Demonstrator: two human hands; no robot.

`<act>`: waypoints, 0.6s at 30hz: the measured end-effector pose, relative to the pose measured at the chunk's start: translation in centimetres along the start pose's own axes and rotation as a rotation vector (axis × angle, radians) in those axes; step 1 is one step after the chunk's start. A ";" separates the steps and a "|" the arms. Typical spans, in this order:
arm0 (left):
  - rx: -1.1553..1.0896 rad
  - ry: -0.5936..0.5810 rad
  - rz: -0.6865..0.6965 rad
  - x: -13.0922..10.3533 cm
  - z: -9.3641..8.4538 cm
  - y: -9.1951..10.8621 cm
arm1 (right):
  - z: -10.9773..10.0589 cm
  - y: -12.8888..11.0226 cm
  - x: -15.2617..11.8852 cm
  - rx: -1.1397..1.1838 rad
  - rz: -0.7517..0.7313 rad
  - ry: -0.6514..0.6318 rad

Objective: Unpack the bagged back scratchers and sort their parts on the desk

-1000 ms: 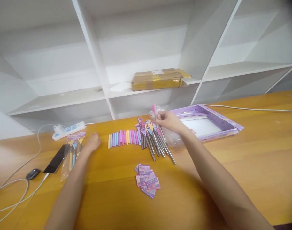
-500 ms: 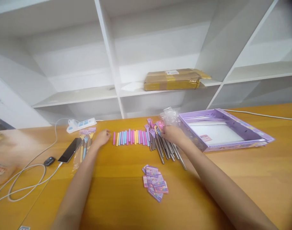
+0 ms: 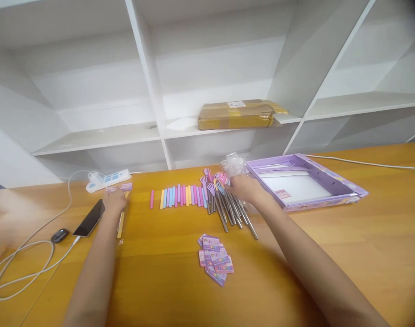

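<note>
My left hand is over the clear-bagged back scratchers at the left; a yellow back scratcher shows beside it, and its fingers are blurred and partly hidden. At the pile of metal-handled back scratchers with coloured hand-shaped heads, my right hand has its fingers curled around the head end of a back scratcher. A row of pastel tubes lies left of the pile. One pink tube sits slightly apart from that row. Small purple and pink cards overlap in a heap nearer to me.
An open purple box stands at the right, beside crumpled clear plastic. At the left are a phone on a white cable, a black earbud case and a power strip. A taped carton rests on the shelf.
My left hand has moved left, from beside the tubes onto the bagged back scratchers. The pink tube now lies further from the row. My right hand has stayed at the pile.
</note>
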State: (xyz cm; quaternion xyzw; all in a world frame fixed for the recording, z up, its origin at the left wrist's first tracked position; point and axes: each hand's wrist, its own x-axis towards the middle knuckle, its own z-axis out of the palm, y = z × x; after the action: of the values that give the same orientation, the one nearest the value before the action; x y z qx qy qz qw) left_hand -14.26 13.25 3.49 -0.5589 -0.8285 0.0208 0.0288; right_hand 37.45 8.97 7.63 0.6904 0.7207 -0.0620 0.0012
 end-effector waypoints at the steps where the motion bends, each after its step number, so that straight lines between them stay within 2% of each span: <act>1: -0.001 0.004 -0.017 0.1 0.2 0.0 | -0.4 0.0 -0.3 -0.003 -0.005 0.006; 6: -0.047 0.092 -0.030 0.4 1.3 0.0 | -2.4 -0.3 -1.9 -0.003 -0.027 0.037; 10: -0.089 0.094 -0.038 0.2 1.4 0.1 | -4.0 -0.7 -3.6 0.001 -0.047 0.057; 14: -0.157 0.128 -0.044 -0.4 0.7 0.2 | -5.2 -1.0 -4.9 0.026 -0.046 0.081; 18: -0.338 0.136 0.140 -1.0 -1.3 0.7 | -5.9 -1.2 -5.8 0.055 -0.059 0.117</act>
State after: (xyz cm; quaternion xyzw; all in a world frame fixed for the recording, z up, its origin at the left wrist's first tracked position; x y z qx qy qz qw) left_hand -13.14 12.55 4.68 -0.6122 -0.7754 -0.1543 -0.0112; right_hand 37.05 3.69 14.13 0.6711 0.7376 -0.0413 -0.0618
